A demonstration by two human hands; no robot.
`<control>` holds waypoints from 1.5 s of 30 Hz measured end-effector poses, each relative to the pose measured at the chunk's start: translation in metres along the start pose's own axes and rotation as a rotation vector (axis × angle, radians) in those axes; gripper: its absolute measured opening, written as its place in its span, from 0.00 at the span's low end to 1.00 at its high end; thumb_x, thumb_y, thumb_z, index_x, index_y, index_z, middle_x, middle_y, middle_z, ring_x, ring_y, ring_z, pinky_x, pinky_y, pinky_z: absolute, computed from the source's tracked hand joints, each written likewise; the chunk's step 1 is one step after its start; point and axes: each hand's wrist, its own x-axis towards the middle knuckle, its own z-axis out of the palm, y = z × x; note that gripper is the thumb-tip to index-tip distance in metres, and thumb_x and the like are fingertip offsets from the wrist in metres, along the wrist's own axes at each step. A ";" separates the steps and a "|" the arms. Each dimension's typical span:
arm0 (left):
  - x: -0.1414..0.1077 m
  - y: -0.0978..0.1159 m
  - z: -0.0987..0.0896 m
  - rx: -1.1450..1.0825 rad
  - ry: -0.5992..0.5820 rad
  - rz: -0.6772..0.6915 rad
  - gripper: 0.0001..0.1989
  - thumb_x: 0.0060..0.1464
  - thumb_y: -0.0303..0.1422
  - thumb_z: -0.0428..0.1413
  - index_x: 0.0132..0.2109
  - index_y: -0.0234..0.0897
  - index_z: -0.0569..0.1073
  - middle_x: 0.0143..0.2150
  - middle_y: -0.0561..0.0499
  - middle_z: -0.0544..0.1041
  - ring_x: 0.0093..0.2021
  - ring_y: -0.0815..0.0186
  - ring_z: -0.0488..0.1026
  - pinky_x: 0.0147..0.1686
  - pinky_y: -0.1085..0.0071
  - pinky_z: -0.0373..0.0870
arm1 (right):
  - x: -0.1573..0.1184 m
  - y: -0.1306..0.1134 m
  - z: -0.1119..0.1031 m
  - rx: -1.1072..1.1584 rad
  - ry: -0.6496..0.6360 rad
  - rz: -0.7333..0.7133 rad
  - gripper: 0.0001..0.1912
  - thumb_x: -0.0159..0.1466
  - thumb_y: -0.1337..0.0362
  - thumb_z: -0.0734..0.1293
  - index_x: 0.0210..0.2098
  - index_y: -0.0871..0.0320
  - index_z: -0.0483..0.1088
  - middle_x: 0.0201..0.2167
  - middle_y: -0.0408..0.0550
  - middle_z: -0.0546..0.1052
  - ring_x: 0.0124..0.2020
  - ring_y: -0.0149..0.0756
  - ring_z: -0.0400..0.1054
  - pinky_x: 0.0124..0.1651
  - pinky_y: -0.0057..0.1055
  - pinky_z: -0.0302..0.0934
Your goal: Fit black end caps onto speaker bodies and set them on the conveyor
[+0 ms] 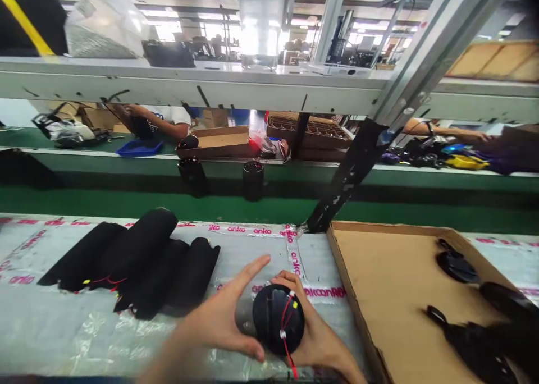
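Head cam shot: my left hand (214, 316) and right hand (320, 339) are cupped around a matte black cylinder (278, 319) with a thin red wire (287, 344) on its end, my fingers (288, 277) gripping it right over a clear plastic sheet (84, 339) with pink print on the desk. Just left of my hands lies a row of similar black cylinders (138, 260), and on the right there's a brown cardboard tray (379, 283) with black round parts (457, 266) in it. Past a green strip (168, 204), a co-worker's arm (155, 120) reaches over brown boxes.
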 end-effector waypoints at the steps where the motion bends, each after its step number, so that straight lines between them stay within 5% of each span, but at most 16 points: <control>1: 0.003 -0.006 0.008 -0.037 -0.011 -0.008 0.68 0.38 0.46 0.81 0.80 0.45 0.54 0.82 0.35 0.55 0.81 0.37 0.52 0.79 0.38 0.47 | 0.001 -0.001 -0.003 0.001 -0.035 -0.001 0.57 0.41 0.68 0.82 0.68 0.51 0.63 0.69 0.57 0.64 0.74 0.61 0.59 0.75 0.51 0.56; 3: 0.007 -0.016 0.029 -0.130 0.034 -0.008 0.61 0.40 0.46 0.80 0.76 0.43 0.61 0.77 0.35 0.65 0.77 0.38 0.62 0.77 0.42 0.57 | 0.003 -0.006 -0.009 -0.009 -0.042 0.026 0.56 0.43 0.67 0.83 0.69 0.50 0.63 0.67 0.55 0.68 0.71 0.58 0.64 0.74 0.49 0.59; 6: 0.003 -0.030 0.063 -0.122 0.366 -0.038 0.52 0.42 0.48 0.79 0.70 0.45 0.65 0.69 0.38 0.73 0.69 0.41 0.72 0.70 0.45 0.68 | -0.002 -0.011 -0.018 -0.105 0.126 0.126 0.51 0.52 0.67 0.80 0.72 0.49 0.59 0.69 0.56 0.70 0.69 0.56 0.67 0.73 0.51 0.61; 8: -0.008 -0.037 0.081 -0.011 0.626 -0.025 0.52 0.45 0.53 0.77 0.70 0.46 0.63 0.68 0.39 0.71 0.68 0.41 0.71 0.69 0.43 0.67 | -0.011 -0.013 -0.021 -0.184 0.200 0.163 0.45 0.60 0.69 0.73 0.73 0.47 0.57 0.70 0.55 0.69 0.70 0.53 0.67 0.73 0.53 0.61; 10: -0.018 -0.037 0.089 0.060 0.699 0.015 0.50 0.52 0.60 0.69 0.73 0.47 0.60 0.71 0.38 0.67 0.70 0.39 0.67 0.70 0.43 0.64 | -0.019 -0.014 -0.019 -0.229 0.159 0.127 0.44 0.63 0.71 0.70 0.75 0.46 0.54 0.73 0.55 0.67 0.73 0.52 0.64 0.75 0.54 0.60; 14: -0.020 -0.014 0.072 -0.096 0.499 -0.137 0.33 0.70 0.57 0.50 0.74 0.48 0.63 0.73 0.42 0.66 0.73 0.43 0.62 0.74 0.45 0.55 | -0.024 -0.017 0.003 -0.269 0.100 0.028 0.53 0.56 0.74 0.71 0.76 0.43 0.51 0.75 0.52 0.64 0.76 0.55 0.59 0.77 0.54 0.59; 17: -0.005 0.003 0.047 -0.341 0.316 -0.251 0.28 0.70 0.51 0.52 0.71 0.47 0.69 0.71 0.43 0.71 0.73 0.44 0.64 0.74 0.47 0.53 | -0.025 -0.014 0.030 -0.273 0.292 0.060 0.48 0.56 0.72 0.73 0.72 0.45 0.57 0.69 0.53 0.70 0.69 0.56 0.69 0.68 0.51 0.69; 20: 0.005 0.009 0.028 -0.467 0.163 -0.148 0.31 0.62 0.48 0.58 0.69 0.44 0.72 0.68 0.43 0.76 0.70 0.42 0.68 0.71 0.49 0.60 | -0.030 -0.007 0.053 -0.251 0.500 0.149 0.42 0.58 0.65 0.75 0.68 0.46 0.59 0.63 0.53 0.73 0.60 0.56 0.74 0.60 0.49 0.74; 26: 0.003 0.017 0.032 -0.199 0.198 -0.236 0.28 0.63 0.43 0.61 0.68 0.47 0.74 0.67 0.45 0.78 0.65 0.46 0.74 0.68 0.52 0.64 | -0.034 0.001 0.074 -0.253 0.612 0.175 0.40 0.59 0.61 0.77 0.67 0.49 0.59 0.64 0.56 0.71 0.63 0.56 0.71 0.64 0.51 0.71; 29: 0.005 0.024 0.042 -0.115 0.286 -0.270 0.22 0.68 0.47 0.58 0.64 0.47 0.77 0.65 0.46 0.79 0.66 0.48 0.73 0.69 0.54 0.62 | -0.036 -0.005 0.054 -0.185 0.524 0.169 0.38 0.61 0.60 0.77 0.67 0.51 0.61 0.64 0.57 0.72 0.62 0.53 0.74 0.63 0.48 0.72; 32: 0.010 0.029 0.047 -0.160 0.337 -0.252 0.19 0.70 0.48 0.57 0.59 0.45 0.80 0.61 0.47 0.82 0.64 0.49 0.75 0.66 0.58 0.65 | -0.038 -0.019 0.011 0.010 0.260 0.170 0.28 0.67 0.53 0.74 0.64 0.52 0.70 0.64 0.57 0.77 0.62 0.52 0.76 0.61 0.44 0.75; 36: 0.015 0.033 0.048 -0.211 0.366 -0.224 0.17 0.68 0.44 0.59 0.55 0.42 0.82 0.56 0.48 0.85 0.59 0.50 0.78 0.60 0.62 0.69 | -0.024 -0.048 -0.040 0.115 0.176 0.306 0.19 0.74 0.46 0.67 0.51 0.52 0.81 0.46 0.53 0.87 0.47 0.48 0.84 0.55 0.45 0.78; 45: 0.016 0.036 0.047 -0.168 0.373 -0.187 0.13 0.65 0.37 0.58 0.53 0.39 0.80 0.56 0.47 0.85 0.57 0.53 0.80 0.59 0.63 0.71 | 0.071 -0.104 -0.053 -0.315 -0.107 0.225 0.09 0.69 0.64 0.70 0.33 0.58 0.80 0.30 0.46 0.84 0.33 0.37 0.78 0.34 0.27 0.67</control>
